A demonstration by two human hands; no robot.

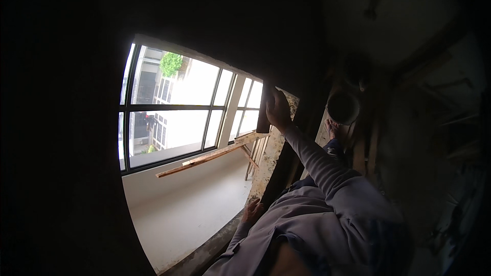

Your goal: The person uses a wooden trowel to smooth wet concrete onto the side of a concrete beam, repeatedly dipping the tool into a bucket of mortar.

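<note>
My right hand (pixel 279 110) is raised at the upper corner of a wall opening, its fingers closed round a dark flat tool (pixel 264 110). The tool is seen nearly edge-on and looks like a plastering float. It stands against the rough, speckled edge of the opening (pixel 266 171). Lower down, my left hand (pixel 251 210) rests on the same edge near my body, holding nothing that I can see. Its fingers lie against the surface, partly in shadow.
Beyond the opening are a framed window (pixel 174 107), a wooden plank (pixel 204 161) on props and a pale floor (pixel 189 220). To my right, a round bucket (pixel 343 107) stands by my bare foot (pixel 331 129) on boards (pixel 359 151). Deep shadow hides the surrounding wall.
</note>
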